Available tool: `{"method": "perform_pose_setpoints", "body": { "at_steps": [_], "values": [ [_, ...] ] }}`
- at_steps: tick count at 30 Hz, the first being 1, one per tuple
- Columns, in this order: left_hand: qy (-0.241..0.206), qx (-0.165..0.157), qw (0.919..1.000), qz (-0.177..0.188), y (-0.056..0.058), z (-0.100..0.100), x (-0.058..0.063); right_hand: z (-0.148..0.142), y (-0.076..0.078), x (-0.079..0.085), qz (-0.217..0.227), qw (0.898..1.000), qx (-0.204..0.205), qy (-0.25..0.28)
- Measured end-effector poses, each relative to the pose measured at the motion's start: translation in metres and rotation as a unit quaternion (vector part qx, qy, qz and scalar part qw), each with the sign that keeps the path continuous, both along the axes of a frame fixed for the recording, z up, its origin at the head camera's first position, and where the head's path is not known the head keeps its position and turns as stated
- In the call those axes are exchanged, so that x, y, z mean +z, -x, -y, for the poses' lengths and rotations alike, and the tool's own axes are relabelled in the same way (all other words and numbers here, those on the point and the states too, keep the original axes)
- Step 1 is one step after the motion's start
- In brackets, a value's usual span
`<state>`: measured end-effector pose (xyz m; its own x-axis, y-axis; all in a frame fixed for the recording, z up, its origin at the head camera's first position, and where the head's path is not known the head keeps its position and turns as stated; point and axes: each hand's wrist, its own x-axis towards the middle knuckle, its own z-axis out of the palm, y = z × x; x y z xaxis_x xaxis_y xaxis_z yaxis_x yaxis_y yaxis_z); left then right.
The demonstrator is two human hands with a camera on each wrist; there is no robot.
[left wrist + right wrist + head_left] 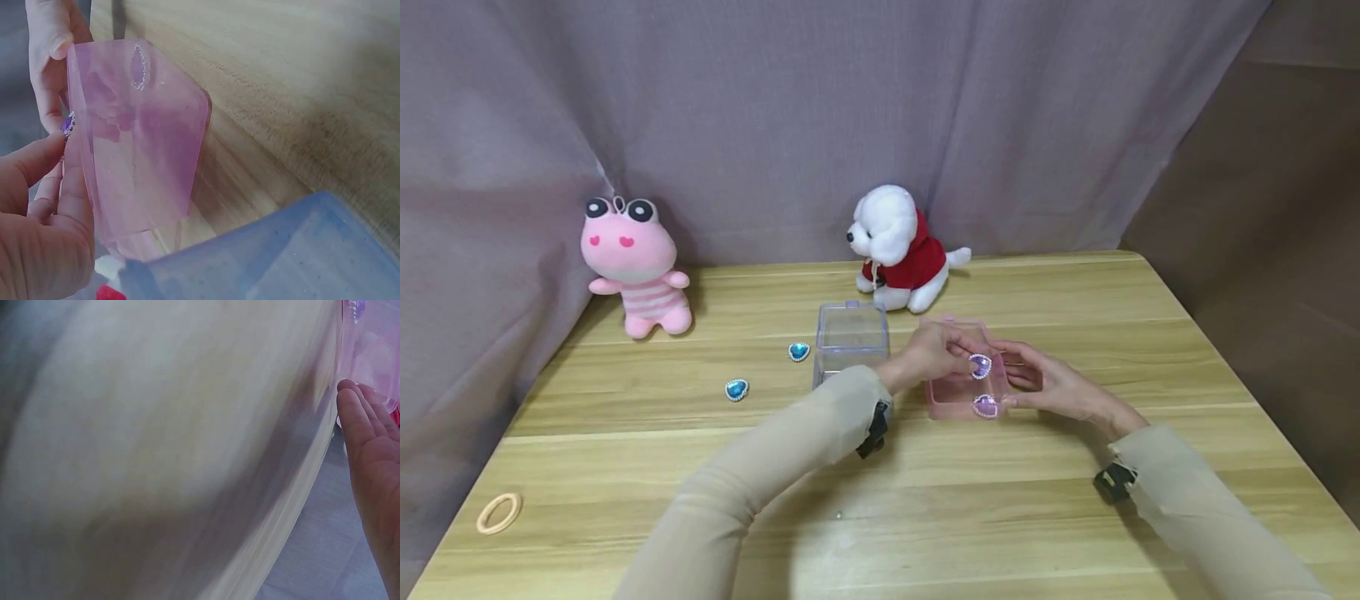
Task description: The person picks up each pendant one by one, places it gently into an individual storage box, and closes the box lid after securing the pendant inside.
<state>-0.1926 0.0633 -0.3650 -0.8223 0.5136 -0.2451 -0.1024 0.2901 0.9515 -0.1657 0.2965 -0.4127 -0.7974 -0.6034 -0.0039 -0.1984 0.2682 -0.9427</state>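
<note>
**One purple heart gem (981, 367) pinched in left hand (928, 354) at mouth of pink box (955, 412).**

Clock read from head view, centred on pink box, 12 = toward curtain (760, 125).

Left: gem is gripped between thumb and fingertips, hand brought in over the box from 10 o'clock. Whether the gem touches the box can't be told.

Right: right hand (1056, 387) is placed at 3 o'clock, fingers extended side by side and rested against the outer wall, thumb set apart from them near the 4 o'clock corner.

Pink box: translucent, stood on the table (1037, 517). Second purple heart (985, 406) is seen inside, near the 4–5 o'clock corner, at 6 o'clock from the pinched one. Both are edged in white beads.

Next out: clear box (852, 348) is set just beside the pink one at 9–10 o'clock, lid raised, near side partly covered by the left sleeve (790, 442).

Farther at 9 o'clock: near blue heart (799, 352), then far blue heart (737, 390), both lying on the tabletop, apart.

Edges: white plush dog (891, 225) in red top is seated at 11; pink plush (628, 250) is propped upright at 9–10; pale ring (499, 513) is laid flat at 8–9.
</note>
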Motion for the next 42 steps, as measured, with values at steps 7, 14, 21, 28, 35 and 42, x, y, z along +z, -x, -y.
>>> {"method": "perform_pose_setpoints", "body": {
  "at_steps": [7, 14, 21, 28, 35, 42],
  "values": [
    [0.01, -0.003, 0.9999, -0.013, -0.003, -0.004, 0.0, 0.001, 0.0, 0.001, 0.004, 1.0, -0.01, -0.015],
    [0.052, -0.013, 0.9968, -0.06, -0.005, -0.01, -0.003, 0.001, 0.0, 0.001, 0.003, 1.0, -0.005, -0.014],
    [0.113, -0.013, 0.9852, -0.128, -0.004, -0.017, -0.008, 0.001, 0.0, 0.001, 0.006, 1.0, -0.004, -0.012],
    [0.205, -0.033, 0.9551, -0.211, -0.002, -0.02, -0.008, 0.0, 0.0, 0.0, 0.007, 1.0, -0.003, -0.011],
    [0.246, -0.041, 0.9422, -0.224, -0.002, -0.022, -0.007, 0.0, -0.001, -0.002, 0.005, 1.0, -0.008, -0.018],
    [0.254, -0.041, 0.9335, -0.25, -0.002, -0.025, -0.01, 0.0, -0.001, -0.002, 0.001, 1.0, 0.001, -0.004]
  ]
}}
